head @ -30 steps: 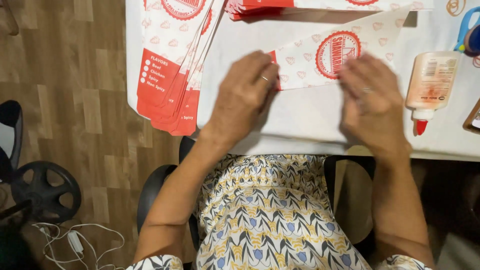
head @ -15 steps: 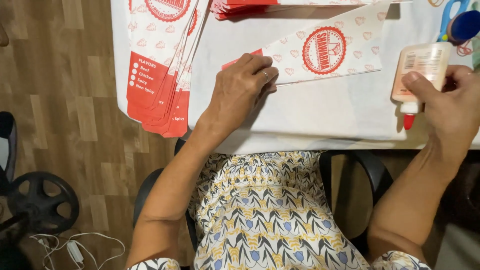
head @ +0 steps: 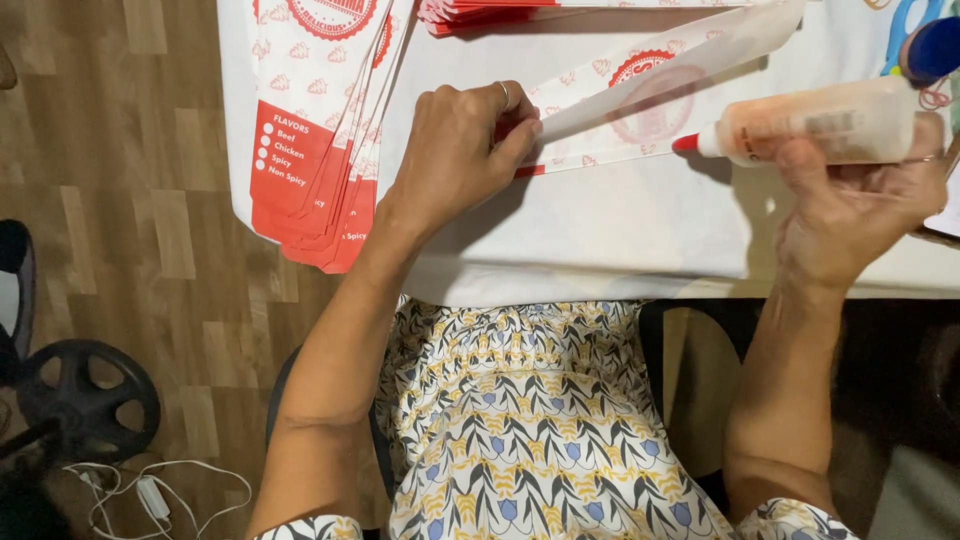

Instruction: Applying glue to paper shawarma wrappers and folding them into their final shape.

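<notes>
The left hand (head: 455, 155) pinches the folded edge of a flat red-and-white paper bag (head: 650, 100) lying on the white table (head: 620, 230). The right hand (head: 855, 205) grips a soft translucent glue bottle (head: 815, 125), its red tip over the bag. Beside them lies a fanned stack of bags (head: 320, 120), above a wood-plank floor (head: 110, 180).

1. Looking steeply down from head height, facing forward over the lap toward the tabletop (head: 620, 225) edge.
2. Sitting close, framing both forearms, the near tabletop strip and wooden floor (head: 120, 200) at left.
3. Working alone, sharing nothing with another view.
</notes>
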